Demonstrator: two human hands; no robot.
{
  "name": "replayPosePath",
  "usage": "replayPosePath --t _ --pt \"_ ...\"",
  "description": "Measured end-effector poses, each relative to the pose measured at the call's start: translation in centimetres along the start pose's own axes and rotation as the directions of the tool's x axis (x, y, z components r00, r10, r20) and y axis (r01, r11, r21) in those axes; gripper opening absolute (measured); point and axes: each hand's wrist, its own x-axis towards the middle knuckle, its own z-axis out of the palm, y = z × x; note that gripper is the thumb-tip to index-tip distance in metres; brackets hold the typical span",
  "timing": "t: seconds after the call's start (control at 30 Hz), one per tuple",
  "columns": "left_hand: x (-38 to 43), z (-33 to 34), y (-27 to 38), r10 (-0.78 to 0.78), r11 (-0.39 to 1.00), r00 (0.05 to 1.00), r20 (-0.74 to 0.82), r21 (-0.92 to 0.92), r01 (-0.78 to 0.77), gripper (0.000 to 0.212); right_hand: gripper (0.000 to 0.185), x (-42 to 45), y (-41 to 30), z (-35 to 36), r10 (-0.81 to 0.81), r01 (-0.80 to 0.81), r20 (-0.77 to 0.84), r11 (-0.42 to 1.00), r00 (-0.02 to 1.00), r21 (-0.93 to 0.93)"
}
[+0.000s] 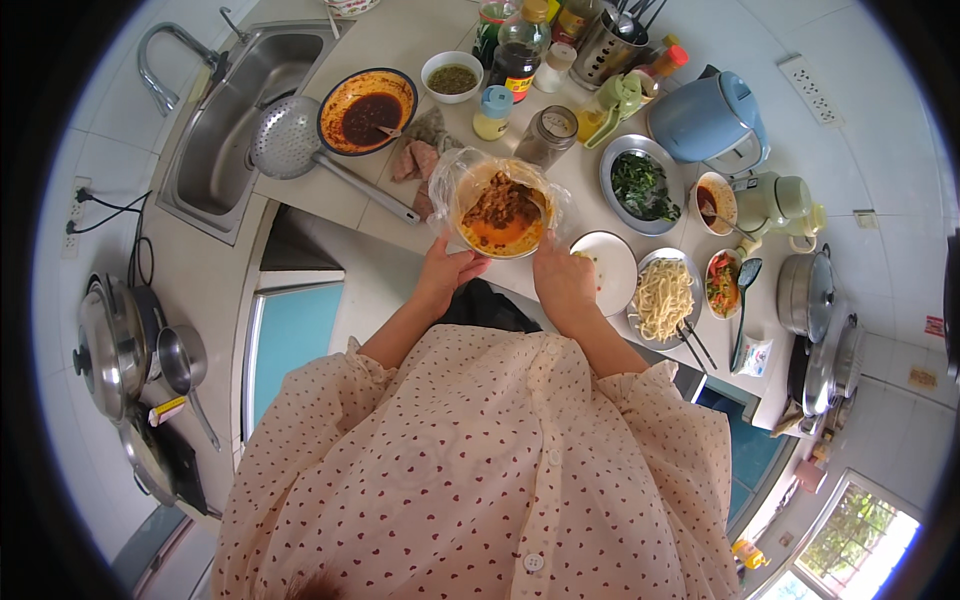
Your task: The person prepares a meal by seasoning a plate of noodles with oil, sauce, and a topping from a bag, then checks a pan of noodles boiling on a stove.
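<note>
Both of my hands are at a bowl (501, 249) lined with a clear plastic bag (448, 191), at the counter's front edge. Browned minced-meat sauce (504, 201) lies in it over orange oil, and a spoon (545, 214) leans at its right side. My left hand (448, 276) holds the near left side, with fingers reaching beneath it. On the near right, my right hand (564, 281) grips the rim; its fingertips are partly hidden. Close beside that hand sits a white plate (609, 279) with a few food bits. Noodles (663, 298) fill a metal plate farther right.
A perforated skimmer (289, 139) and a bowl of dark sauce (370, 112) lie left, by the sink (247, 127). Behind stand a soy sauce bottle (519, 56), a glass jar (551, 139), and a blue kettle (697, 120). Chopped greens (641, 186) and chopped peppers (721, 283) are at right.
</note>
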Motion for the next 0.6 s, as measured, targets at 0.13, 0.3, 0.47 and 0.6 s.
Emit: replayPosePath --t 0.13,0.3,0.47,0.6 --pt "-0.1 0.0 0.0 -0.011 0.999 1.000 -0.006 0.035 0.011 0.055 0.047 -0.2 0.7 -0.8 0.040 -0.041 0.034 0.998 0.999 0.045" --pt "-0.2 0.3 -0.1 0.021 0.999 1.000 -0.014 0.026 -0.021 0.050 0.049 0.4 0.6 0.0 0.027 -0.028 0.023 0.999 0.999 0.029" --pt "0.0 0.1 -0.4 0.067 0.998 0.998 -0.009 0.013 -0.067 0.047 0.052 -0.9 0.1 -0.5 -0.024 0.022 0.042 0.999 0.999 0.037" --pt "-0.2 0.3 -0.7 0.073 0.997 0.997 -0.029 -0.006 -0.073 0.047 0.048 -1.8 -0.1 0.0 -0.055 0.055 0.041 0.998 0.998 -0.010"
